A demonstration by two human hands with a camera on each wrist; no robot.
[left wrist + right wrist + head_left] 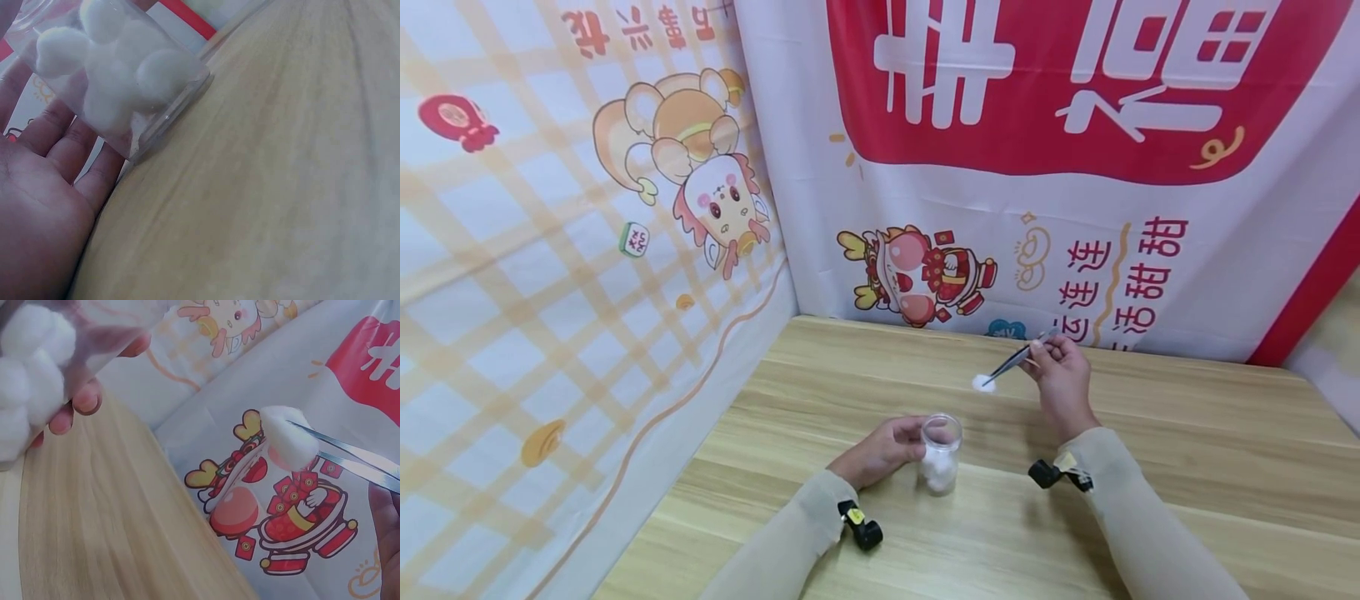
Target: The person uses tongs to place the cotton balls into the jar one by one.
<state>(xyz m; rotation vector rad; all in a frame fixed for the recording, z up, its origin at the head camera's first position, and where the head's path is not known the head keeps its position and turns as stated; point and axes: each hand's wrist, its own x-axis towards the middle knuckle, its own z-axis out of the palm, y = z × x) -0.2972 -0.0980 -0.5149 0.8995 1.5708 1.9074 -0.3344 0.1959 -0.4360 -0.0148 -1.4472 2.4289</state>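
A clear plastic jar [942, 458] stands upright on the wooden table, its top uncovered, with several white cotton balls [112, 69] inside. My left hand [886, 451] holds the jar from its left side; in the left wrist view the fingers reach behind its wall. To the right and farther back, my right hand [1062, 383] pinches a pair of metal tweezers [1017, 360]. Their tips grip a single cotton ball [289, 436], raised above the table and apart from the jar. Only the edge of the right hand shows in the right wrist view.
The wood-grain table [850, 367] meets a printed cloth [1037, 200] at the back and a checked cloth [512, 275] on the left. Each wrist wears a small black camera, one on the left sleeve [775, 542] and one on the right.
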